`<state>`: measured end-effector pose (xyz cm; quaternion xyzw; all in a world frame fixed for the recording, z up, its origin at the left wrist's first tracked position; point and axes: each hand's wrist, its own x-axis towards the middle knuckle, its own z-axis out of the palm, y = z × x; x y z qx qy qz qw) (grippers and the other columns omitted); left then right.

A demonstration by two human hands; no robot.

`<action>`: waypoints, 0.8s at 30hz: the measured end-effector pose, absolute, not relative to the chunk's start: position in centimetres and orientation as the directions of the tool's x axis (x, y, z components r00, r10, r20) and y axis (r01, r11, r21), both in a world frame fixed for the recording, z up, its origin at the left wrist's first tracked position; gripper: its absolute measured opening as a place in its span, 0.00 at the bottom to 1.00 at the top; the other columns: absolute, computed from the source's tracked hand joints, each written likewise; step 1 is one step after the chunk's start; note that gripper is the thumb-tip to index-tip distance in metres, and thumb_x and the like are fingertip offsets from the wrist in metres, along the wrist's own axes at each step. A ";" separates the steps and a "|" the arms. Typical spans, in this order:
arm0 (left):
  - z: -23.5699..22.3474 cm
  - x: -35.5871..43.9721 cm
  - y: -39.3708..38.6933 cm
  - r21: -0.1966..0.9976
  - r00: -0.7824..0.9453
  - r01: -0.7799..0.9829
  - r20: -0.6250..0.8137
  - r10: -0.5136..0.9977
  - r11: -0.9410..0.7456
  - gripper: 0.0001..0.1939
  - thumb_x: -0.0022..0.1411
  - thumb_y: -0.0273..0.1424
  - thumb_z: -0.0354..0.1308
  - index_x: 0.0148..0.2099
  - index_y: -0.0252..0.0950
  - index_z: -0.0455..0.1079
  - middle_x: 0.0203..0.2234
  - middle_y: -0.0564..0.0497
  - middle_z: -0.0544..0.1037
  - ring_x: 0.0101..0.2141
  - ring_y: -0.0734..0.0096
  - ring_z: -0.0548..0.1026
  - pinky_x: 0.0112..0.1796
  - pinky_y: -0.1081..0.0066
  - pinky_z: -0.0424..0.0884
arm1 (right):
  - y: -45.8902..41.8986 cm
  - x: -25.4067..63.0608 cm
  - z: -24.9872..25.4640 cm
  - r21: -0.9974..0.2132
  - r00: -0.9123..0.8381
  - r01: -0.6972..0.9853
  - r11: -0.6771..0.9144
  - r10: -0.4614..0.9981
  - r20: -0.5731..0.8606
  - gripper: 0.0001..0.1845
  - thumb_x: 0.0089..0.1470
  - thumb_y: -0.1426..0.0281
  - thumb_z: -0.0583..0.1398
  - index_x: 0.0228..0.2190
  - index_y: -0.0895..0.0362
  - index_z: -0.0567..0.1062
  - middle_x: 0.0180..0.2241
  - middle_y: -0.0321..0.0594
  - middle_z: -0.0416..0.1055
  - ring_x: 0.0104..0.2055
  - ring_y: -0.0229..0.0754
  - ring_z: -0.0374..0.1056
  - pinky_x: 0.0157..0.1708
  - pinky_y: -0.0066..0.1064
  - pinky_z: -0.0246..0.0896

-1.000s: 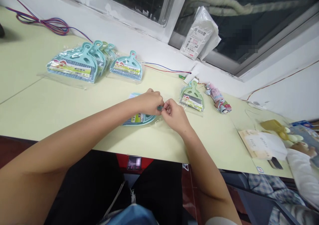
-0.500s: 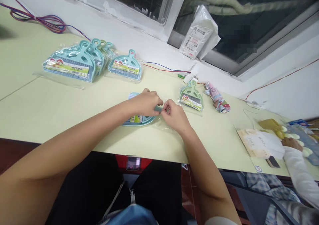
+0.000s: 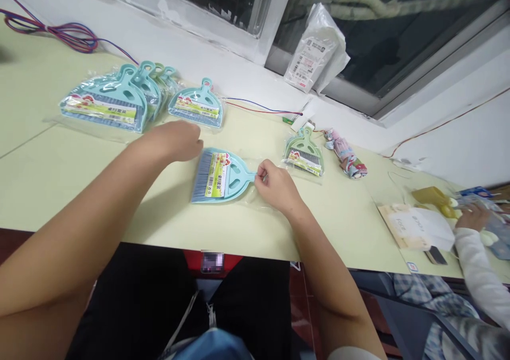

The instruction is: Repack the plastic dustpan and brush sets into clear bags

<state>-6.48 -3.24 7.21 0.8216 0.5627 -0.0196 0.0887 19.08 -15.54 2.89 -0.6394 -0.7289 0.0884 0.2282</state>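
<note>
A light-blue dustpan (image 3: 239, 177) lies on the pale table in front of me, its handle toward the right. A brush with grey-blue bristles (image 3: 202, 178) and a yellow-green label card (image 3: 217, 175) lies on the pan. Pinching the handle's end is my right hand (image 3: 274, 183), its thumb and fingers pressed together. Clear plastic film (image 3: 257, 199) shows around the handle and under that hand. My left hand (image 3: 181, 141) is above the table, just beyond the bristle end and apart from the pan; its fingers are bent down and mostly hidden.
Several bagged dustpan sets (image 3: 107, 97) stand in a stack at back left, with a single bagged set (image 3: 198, 104) beside them. A green bagged set (image 3: 305, 153) and a folded umbrella (image 3: 346, 154) lie at right. Further right, a co-worker's hand (image 3: 473, 216) is near a paper bag (image 3: 416, 227).
My left hand has let go near the handle and moved left past the bristles, uncovering the brush and label. My right hand stays at the handle.
</note>
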 end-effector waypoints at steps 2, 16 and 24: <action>6.7 -7.3 -3.3 0.184 0.375 0.924 -0.270 0.887 -0.335 0.25 0.66 0.40 0.53 0.58 0.32 0.74 0.49 0.36 0.80 0.47 0.48 0.79 0.46 0.60 0.71 | -15.6 19.0 2.8 -0.412 -0.091 0.894 0.177 0.971 0.220 0.04 0.56 0.72 0.56 0.35 0.52 0.67 0.30 0.34 0.73 0.29 0.41 0.66 0.31 0.31 0.52; 3.7 -6.0 -3.9 0.697 0.389 0.713 -0.300 0.871 -0.078 0.29 0.60 0.39 0.61 0.62 0.37 0.71 0.47 0.44 0.84 0.37 0.60 0.85 0.36 0.70 0.77 | -15.0 19.0 2.4 -0.417 -0.105 0.888 0.194 0.968 0.227 0.03 0.56 0.71 0.56 0.35 0.52 0.67 0.29 0.34 0.72 0.28 0.40 0.65 0.30 0.31 0.51; 3.0 -5.4 -4.3 0.820 0.453 0.572 -0.290 0.843 -0.026 0.25 0.58 0.39 0.64 0.56 0.35 0.74 0.49 0.40 0.83 0.38 0.56 0.85 0.38 0.66 0.79 | -15.1 19.1 2.7 -0.430 -0.067 0.889 0.156 0.975 0.214 0.03 0.55 0.71 0.57 0.34 0.52 0.67 0.29 0.34 0.72 0.29 0.41 0.66 0.31 0.31 0.53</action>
